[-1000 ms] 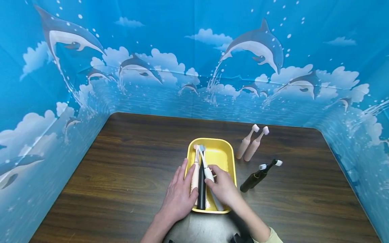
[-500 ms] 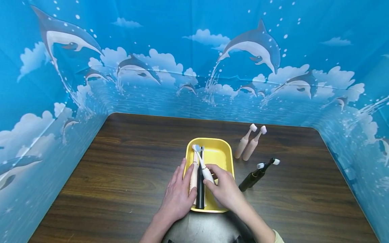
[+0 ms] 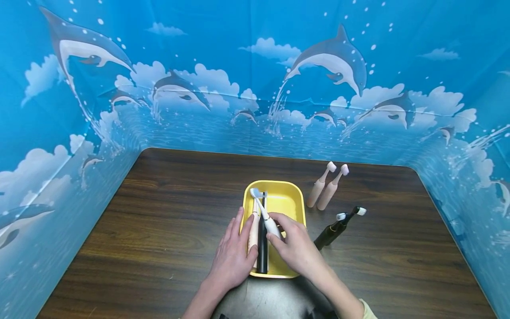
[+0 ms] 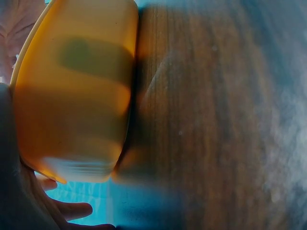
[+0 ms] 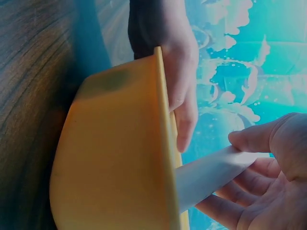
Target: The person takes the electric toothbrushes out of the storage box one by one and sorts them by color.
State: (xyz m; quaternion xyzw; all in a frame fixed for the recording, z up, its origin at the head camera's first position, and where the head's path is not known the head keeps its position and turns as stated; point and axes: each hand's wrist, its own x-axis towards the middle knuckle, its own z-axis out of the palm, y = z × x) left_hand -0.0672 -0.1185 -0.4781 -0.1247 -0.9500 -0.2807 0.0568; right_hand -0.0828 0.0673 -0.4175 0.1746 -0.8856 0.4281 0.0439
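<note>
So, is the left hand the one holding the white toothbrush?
No, the right hand holds the white toothbrush, while the left hand lies at the left side of the yellow tray.

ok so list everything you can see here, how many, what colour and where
tray: 1, yellow, on the table
white toothbrush: 1, white, tilted over the tray
black toothbrush: 1, black, lying in the tray
pale toothbrush: 1, beige-pink, in the tray, left of the black one
pink toothbrushes: 2, pale pink, right of the tray, farther back
dark toothbrushes: 2, black with white bristles, right of the tray, nearer
table: 1, dark brown, woodgrain
backdrop: blue with dolphins, around the table
grey patch: 1, near edge, unclear what
sleeve: pale yellow-green, right arm
left hand: 1, bare, over the tray's left rim
right hand: 1, bare, pinching the white toothbrush
</note>
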